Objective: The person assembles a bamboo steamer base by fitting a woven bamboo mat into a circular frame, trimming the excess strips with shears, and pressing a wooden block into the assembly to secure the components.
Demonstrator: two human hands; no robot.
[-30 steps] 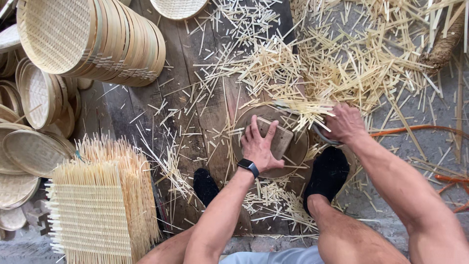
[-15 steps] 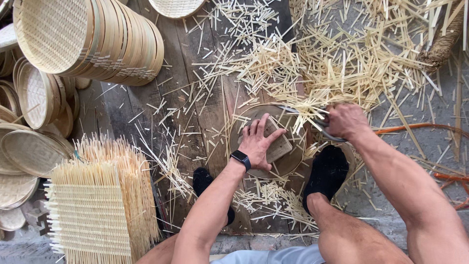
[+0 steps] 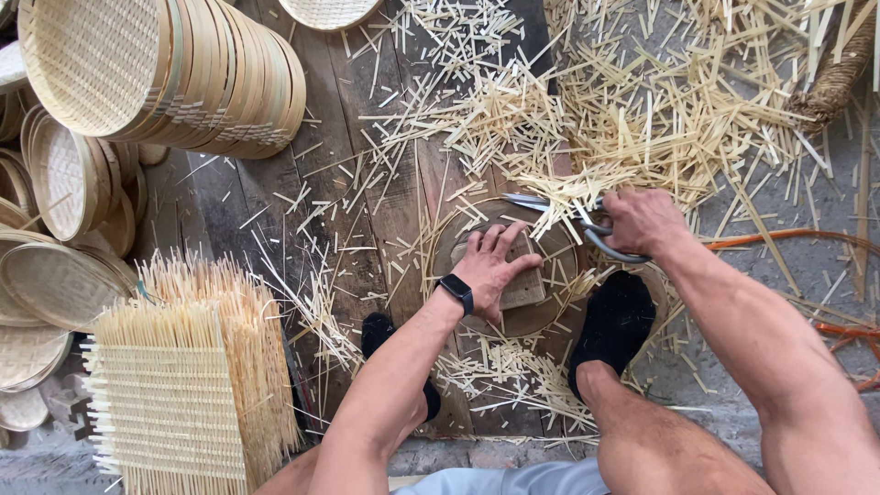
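Here right hand point(image 3: 642, 220) scissors point(image 3: 587, 229) trim mat edge point(image 3: 500, 215).

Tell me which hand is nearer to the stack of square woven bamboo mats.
Left. The left hand presses a small wooden block on the round woven disc, right of the stack of square woven bamboo mats. The right hand, gripping metal scissors, is farther right.

A long stack of round woven bamboo trays point(image 3: 174, 73) lies on its side in the upper left of the frame, with more shallow woven trays point(image 3: 55, 266) piled along the left edge. Square woven bamboo mats with loose fringed ends point(image 3: 183, 376) sit stacked at the lower left. Pale cut bamboo slivers point(image 3: 642, 110) litter the dark wooden floor planks point(image 3: 339, 137) across the upper right. An orange cord point(image 3: 779, 238) runs along the right side.
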